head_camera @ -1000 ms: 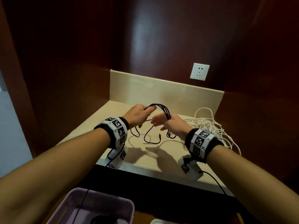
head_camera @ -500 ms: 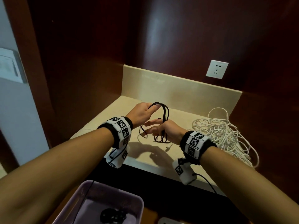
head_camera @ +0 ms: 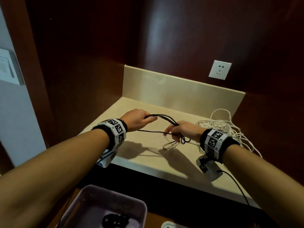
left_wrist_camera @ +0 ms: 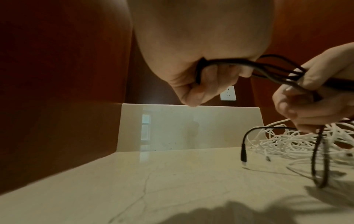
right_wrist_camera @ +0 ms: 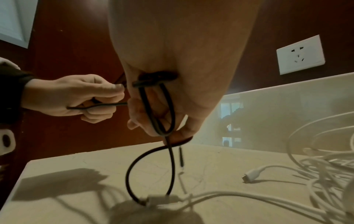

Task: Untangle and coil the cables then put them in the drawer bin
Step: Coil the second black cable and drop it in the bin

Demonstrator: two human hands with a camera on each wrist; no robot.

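**Black cable stretched between two fists**

Head view: black cable spans above the counter, left hand and right hand both curled around its loops.

Left wrist view: fingers clench the strands.

Right wrist view: a loop dangles below the fist.

black cable, white cables, beige counter, lilac bin.

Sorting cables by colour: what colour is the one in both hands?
Black cable; clearest in the head view.
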